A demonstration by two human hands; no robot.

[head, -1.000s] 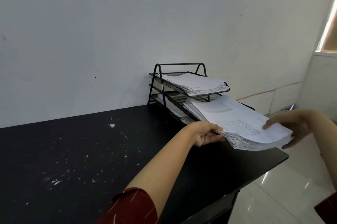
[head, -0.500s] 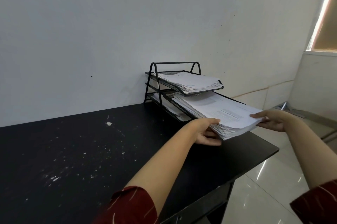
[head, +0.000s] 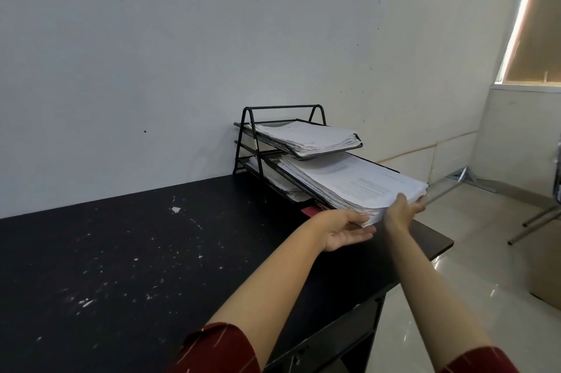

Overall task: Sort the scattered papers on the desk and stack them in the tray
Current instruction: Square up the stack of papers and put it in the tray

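Basically seating the paper stack (head: 349, 187) into the tray (head: 283, 107) middle tier: left hand (head: 343, 231) flat-open beneath, right hand (head: 402, 213) straight-fingered, pushing its edge.

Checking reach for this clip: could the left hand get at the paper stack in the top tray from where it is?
Probably yes: the left hand is open beside the middle stack, and nothing covers the top stack.
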